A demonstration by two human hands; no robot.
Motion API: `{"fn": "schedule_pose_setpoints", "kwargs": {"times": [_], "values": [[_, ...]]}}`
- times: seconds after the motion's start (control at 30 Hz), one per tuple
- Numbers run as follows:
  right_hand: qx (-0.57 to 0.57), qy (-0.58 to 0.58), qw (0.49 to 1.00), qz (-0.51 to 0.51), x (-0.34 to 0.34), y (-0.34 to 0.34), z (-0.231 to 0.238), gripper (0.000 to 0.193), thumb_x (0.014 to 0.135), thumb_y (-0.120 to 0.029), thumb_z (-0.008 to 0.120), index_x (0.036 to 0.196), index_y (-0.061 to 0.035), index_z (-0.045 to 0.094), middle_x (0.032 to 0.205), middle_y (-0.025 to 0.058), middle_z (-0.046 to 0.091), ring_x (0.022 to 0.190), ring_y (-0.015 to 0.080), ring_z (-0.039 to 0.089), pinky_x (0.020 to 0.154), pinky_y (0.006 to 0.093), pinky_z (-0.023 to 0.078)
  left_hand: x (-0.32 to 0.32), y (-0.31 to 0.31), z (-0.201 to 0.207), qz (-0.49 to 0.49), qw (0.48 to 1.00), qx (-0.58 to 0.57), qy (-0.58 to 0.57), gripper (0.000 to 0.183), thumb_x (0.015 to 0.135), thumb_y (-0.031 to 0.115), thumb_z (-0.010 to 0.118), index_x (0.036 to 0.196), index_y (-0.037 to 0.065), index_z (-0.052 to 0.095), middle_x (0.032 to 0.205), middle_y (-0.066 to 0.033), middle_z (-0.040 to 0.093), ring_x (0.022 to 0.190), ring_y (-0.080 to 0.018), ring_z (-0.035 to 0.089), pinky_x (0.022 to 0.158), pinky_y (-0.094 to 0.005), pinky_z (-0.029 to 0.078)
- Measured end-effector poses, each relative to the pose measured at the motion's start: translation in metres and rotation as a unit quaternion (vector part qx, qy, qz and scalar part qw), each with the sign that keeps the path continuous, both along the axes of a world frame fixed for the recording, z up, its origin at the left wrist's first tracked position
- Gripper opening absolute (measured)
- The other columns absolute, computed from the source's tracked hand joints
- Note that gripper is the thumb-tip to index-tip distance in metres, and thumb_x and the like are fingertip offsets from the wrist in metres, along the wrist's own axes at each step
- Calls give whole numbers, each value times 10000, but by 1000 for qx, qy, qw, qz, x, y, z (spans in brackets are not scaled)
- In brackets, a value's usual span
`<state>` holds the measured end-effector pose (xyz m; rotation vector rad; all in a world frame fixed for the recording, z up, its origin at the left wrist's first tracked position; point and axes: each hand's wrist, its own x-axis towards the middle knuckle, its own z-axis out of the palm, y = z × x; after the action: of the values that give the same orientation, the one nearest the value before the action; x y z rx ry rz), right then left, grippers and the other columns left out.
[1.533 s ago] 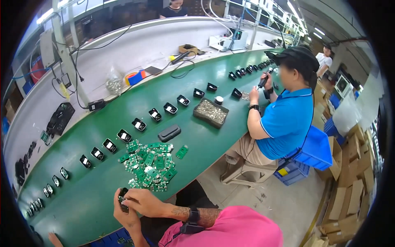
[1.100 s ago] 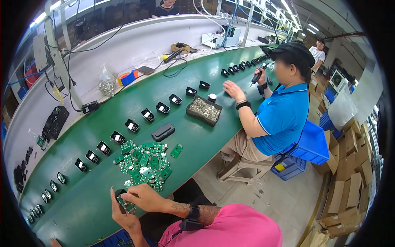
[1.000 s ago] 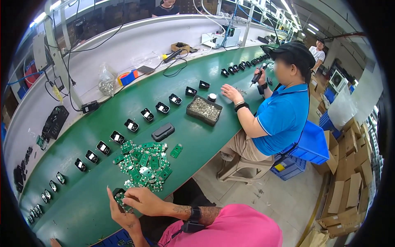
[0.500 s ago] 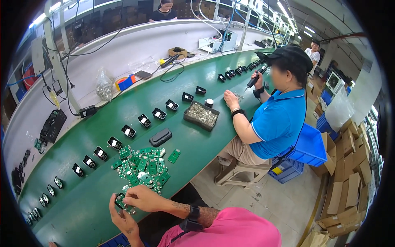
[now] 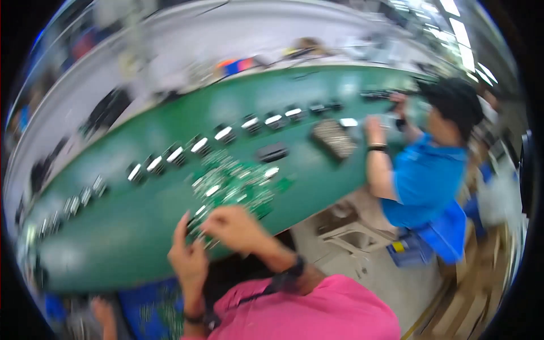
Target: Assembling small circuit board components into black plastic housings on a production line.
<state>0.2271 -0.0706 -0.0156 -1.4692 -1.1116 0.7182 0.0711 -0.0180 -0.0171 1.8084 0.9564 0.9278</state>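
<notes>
The view is smeared by motion. My left hand (image 5: pixel 188 258) holds a small black housing (image 5: pixel 195 222) with its thumb and fingers around the side; green shows inside it. My right hand (image 5: pixel 235 228) is closed in a pinch at the housing's right side, and whatever its fingertips grip is too blurred to make out. Just beyond both hands lies a heap of green circuit boards (image 5: pixel 232 182) on the green table (image 5: pixel 130 226). A line of black housings (image 5: pixel 199 145) with white patches runs along the table behind the heap.
Beyond the heap sits a dark oblong case (image 5: pixel 272 152). A box of small metal parts (image 5: pixel 335 140) stands near a co-worker in a blue shirt (image 5: pixel 425 170). Below the table edge, a blue bin (image 5: pixel 130 300) holds green boards. Another person's hand (image 5: pixel 103 311) shows at lower left.
The view has swung, so the table and things on it appear shifted right and turned. Both hands remain together at the housing. The blue bin and another person's hand show more at lower left.
</notes>
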Motion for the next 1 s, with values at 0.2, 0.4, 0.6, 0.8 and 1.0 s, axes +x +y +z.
{"fn": "schedule_pose_setpoints", "kwargs": {"times": [0.2, 0.4, 0.6, 0.8, 1.0], "values": [[-25, 33, 999, -9, -3, -10, 18, 174, 915, -148, 707, 828, 2, 709, 672, 16, 649, 549, 53, 563, 485, 241, 434, 8, -5, 11, -65, 991, -81, -86, 496, 906, -53, 530, 1392, 47, 531, 1216, -138, 619, 780, -125, 675, 682, -275, 577], [-51, 93, 994, -17, -12, -8, 17, 191, 912, -134, 737, 838, 34, 686, 636, 21, 649, 527, 47, 559, 464, 229, 413, -11, -2, 13, -74, 989, -101, -78, 485, 924, -15, 528, 1404, 50, 512, 1229, -134, 606, 781, -115, 667, 677, -270, 573], [-37, 53, 997, -43, -18, -4, 15, 191, 910, -132, 745, 823, 21, 671, 644, 0, 634, 539, 40, 557, 469, 212, 420, -8, 2, 10, -76, 986, -111, -98, 434, 957, 45, 537, 1390, 47, 518, 1215, -146, 611, 707, -131, 678, 639, -280, 563], [-47, -2, 999, -23, -8, 0, 13, 196, 875, -144, 762, 863, 40, 696, 634, 61, 655, 566, 69, 579, 508, 251, 448, -2, 7, 10, -69, 987, -119, -80, 392, 996, 131, 545, 1379, 45, 524, 1193, -94, 625, 812, -84, 652, 610, -228, 549], [-64, -109, 986, -108, -8, -6, 7, 284, 830, -265, 770, 901, -7, 674, 753, 150, 643, 645, 245, 629, 616, 372, 502, 15, -2, 11, -12, 980, -185, -77, 329, 982, 134, 537, 1299, 51, 568, 1175, -113, 645, 860, -186, 696, 657, -288, 590]]}}
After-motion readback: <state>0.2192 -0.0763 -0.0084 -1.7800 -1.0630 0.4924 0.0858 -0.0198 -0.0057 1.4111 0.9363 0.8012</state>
